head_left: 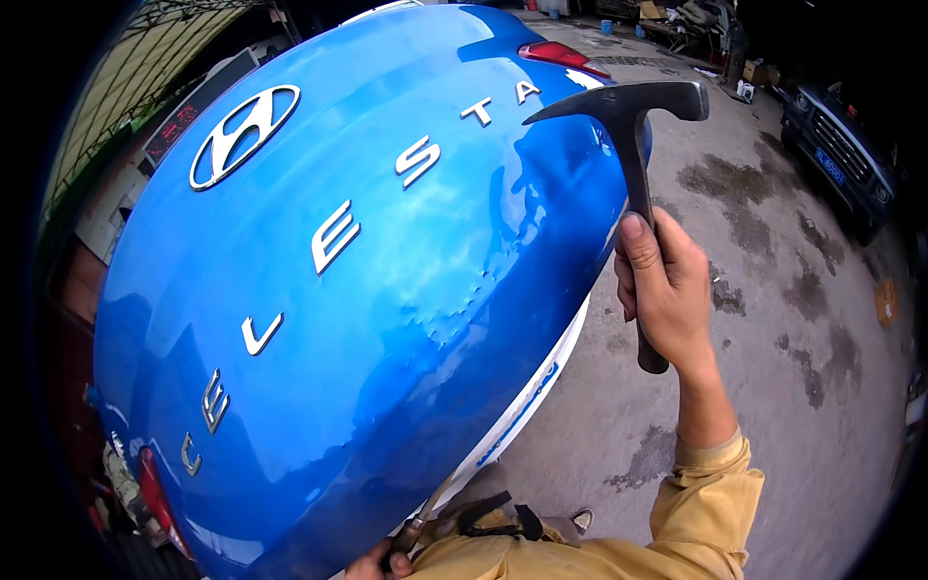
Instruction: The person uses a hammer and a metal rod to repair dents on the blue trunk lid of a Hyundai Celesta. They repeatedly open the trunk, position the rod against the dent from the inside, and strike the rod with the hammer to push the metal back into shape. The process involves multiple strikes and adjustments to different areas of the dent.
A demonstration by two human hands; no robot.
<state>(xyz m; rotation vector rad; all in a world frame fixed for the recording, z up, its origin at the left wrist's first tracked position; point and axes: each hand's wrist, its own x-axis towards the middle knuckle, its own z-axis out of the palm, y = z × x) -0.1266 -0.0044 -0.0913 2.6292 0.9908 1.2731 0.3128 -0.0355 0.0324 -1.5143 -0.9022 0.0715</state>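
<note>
My right hand (672, 280) is closed around the dark shaft of a pick hammer (633, 101), held upright beside the right edge of a blue car tailgate (425, 251). One end of the hammer's head is a thin point, in view over the painted panel; the other is a blunt square face. At the bottom, my left hand (377, 564) grips a tool with a dark handle and a thin metal shaft (430, 503), which reaches to the tailgate's lower edge. Its tip is hidden. Small dents and ripples mark the paint at the panel's middle and right.
Chrome letters and an oval emblem (245, 137) stand on the tailgate. Red tail lights (561, 56) flank it. A dark parked car (839, 145) stands on the stained concrete floor (754, 319) at right. Boxes and parts lie at the back.
</note>
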